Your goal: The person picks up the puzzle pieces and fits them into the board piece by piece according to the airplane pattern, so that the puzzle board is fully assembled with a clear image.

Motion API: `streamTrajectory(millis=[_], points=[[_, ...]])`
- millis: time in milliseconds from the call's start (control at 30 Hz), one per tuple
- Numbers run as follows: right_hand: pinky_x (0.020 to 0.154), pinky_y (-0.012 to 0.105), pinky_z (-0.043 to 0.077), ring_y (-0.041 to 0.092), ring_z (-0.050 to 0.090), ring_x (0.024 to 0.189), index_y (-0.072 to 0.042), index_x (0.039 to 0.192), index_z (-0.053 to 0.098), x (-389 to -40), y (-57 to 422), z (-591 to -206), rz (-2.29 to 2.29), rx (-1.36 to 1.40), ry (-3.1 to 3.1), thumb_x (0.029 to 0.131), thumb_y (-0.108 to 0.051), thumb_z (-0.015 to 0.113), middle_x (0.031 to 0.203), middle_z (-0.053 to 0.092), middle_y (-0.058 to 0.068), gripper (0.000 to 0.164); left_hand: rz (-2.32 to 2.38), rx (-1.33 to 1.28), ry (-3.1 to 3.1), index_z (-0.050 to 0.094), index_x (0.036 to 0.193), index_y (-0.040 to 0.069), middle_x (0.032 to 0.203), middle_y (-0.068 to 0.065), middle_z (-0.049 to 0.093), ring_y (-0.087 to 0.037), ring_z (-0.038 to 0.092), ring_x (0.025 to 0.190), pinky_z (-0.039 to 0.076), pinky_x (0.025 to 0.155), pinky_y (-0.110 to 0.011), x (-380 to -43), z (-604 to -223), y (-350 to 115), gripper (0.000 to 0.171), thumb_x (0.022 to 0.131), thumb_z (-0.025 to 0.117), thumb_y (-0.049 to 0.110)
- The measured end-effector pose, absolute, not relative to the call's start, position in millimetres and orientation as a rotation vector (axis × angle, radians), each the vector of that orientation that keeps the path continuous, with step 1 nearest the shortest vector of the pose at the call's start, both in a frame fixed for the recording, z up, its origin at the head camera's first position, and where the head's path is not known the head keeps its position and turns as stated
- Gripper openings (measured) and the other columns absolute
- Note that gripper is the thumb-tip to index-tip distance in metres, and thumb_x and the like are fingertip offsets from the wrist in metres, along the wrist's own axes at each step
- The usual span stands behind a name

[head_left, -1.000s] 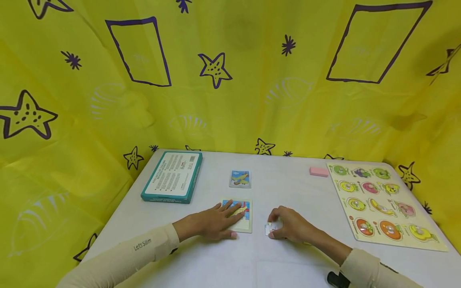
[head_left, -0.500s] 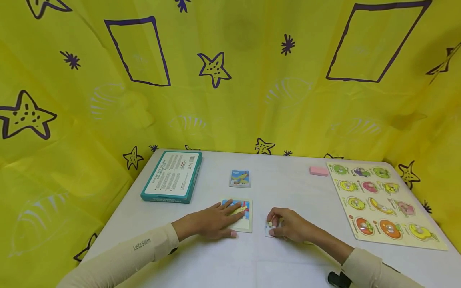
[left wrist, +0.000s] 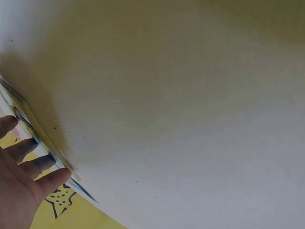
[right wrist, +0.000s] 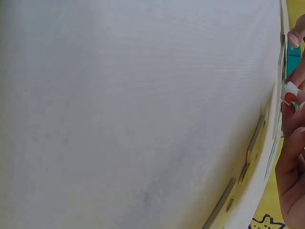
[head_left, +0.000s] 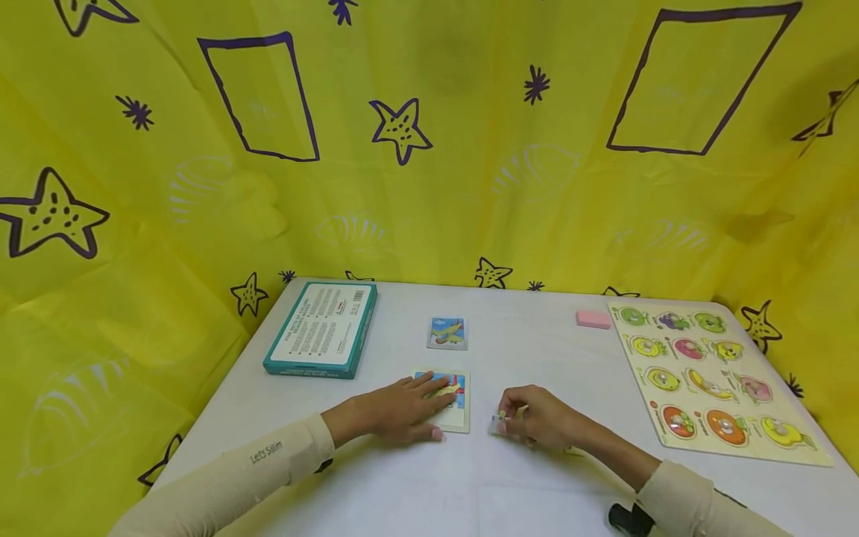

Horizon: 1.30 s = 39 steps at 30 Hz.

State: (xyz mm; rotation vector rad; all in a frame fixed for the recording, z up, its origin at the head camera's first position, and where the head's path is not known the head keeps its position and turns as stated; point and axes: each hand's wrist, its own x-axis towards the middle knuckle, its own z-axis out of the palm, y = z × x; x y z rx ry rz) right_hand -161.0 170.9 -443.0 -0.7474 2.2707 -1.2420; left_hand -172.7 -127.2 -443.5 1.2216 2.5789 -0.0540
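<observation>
My left hand (head_left: 406,410) lies palm down with spread fingers across a small framed jigsaw puzzle (head_left: 451,422). Part of its picture shows blue, red and yellow; the rest is under the hand. To the right, my right hand (head_left: 543,419) pinches a small jigsaw piece (head_left: 496,425) between thumb and fingers, close over the white table. The right wrist view has the piece (right wrist: 290,88) at the fingertips, mostly covered. Behind the framed puzzle lies a picture card (head_left: 447,333) with a yellow plane on blue.
At the back left is a teal box (head_left: 322,328). A pink block (head_left: 593,319) sits beside a fruit peg board (head_left: 684,365) on the right. Several flat wooden pieces (right wrist: 255,138) lie near the right hand. Under the right sleeve is a black object (head_left: 631,520).
My right fingers have shifted on the jigsaw piece, which now shows smaller and more tilted. The left hand stays put on the framed puzzle.
</observation>
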Motion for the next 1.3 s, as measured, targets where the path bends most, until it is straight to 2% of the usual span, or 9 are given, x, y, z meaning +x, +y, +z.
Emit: streamTrajectory(millis=[100,267,467,633,900,1067,1300], points=[[0.047,0.019,0.043,0.007,0.049,0.05,-0.003,0.097,0.067,-162,169,-442,-1.246,-0.749,2.265,0.093,-0.009,0.07,0.085,0.058,0.003,0.008,-0.039,1.209,2.585,0.027,0.16,0.022,0.168,-0.006,0.02,-0.033,0.023,0.154,0.03,0.121,-0.049,-172,-442,-128,0.069,0.103,0.038,0.059],[0.046,0.019,0.042,0.006,0.049,0.049,-0.001,0.107,0.069,-164,166,-442,-1.259,-0.769,2.259,0.094,-0.009,0.069,0.089,0.059,0.004,0.015,-0.015,1.195,2.604,0.028,0.16,0.022,0.167,-0.009,0.023,-0.032,0.026,0.153,0.029,0.121,-0.048,-173,-439,-131,0.069,0.103,0.039,0.059],[0.043,0.018,0.039,0.006,0.047,0.047,-0.002,0.111,0.067,-165,159,-443,-1.279,-0.753,2.268,0.093,-0.01,0.071,0.088,0.058,0.005,0.021,0.012,1.123,2.635,0.03,0.159,0.024,0.167,-0.007,0.024,-0.032,0.026,0.153,0.03,0.121,-0.047,-177,-437,-140,0.067,0.102,0.043,0.057],[0.043,0.018,0.037,0.007,0.049,0.05,-0.002,0.111,0.065,-165,152,-442,-1.298,-0.748,2.261,0.092,-0.009,0.071,0.087,0.058,0.005,0.021,0.054,1.068,2.652,0.03,0.159,0.02,0.166,-0.008,0.026,-0.033,0.028,0.152,0.032,0.12,-0.048,-177,-438,-151,0.071,0.101,0.047,0.057],[0.046,0.02,0.039,0.009,0.052,0.052,0.003,0.121,0.067,-167,139,-440,-1.332,-0.772,2.245,0.093,-0.006,0.068,0.087,0.064,0.006,0.029,0.085,1.023,2.655,0.03,0.159,0.017,0.166,-0.01,0.027,-0.034,0.027,0.152,0.032,0.12,-0.049,-175,-439,-168,0.075,0.1,0.05,0.058],[0.049,0.022,0.045,0.012,0.053,0.052,0.002,0.119,0.067,-170,129,-442,-1.322,-0.782,2.257,0.093,-0.005,0.067,0.085,0.064,0.005,0.027,0.101,1.018,2.66,0.031,0.159,0.015,0.164,-0.012,0.029,-0.036,0.028,0.151,0.032,0.119,-0.05,-177,-439,-174,0.076,0.099,0.051,0.058],[0.05,0.021,0.045,0.014,0.054,0.055,0.003,0.117,0.067,-176,112,-443,-1.353,-0.771,2.232,0.091,-0.004,0.068,0.082,0.064,0.005,0.027,0.098,0.974,2.661,0.033,0.158,0.016,0.164,-0.011,0.031,-0.036,0.028,0.152,0.032,0.119,-0.05,-177,-441,-176,0.074,0.099,0.053,0.056]])
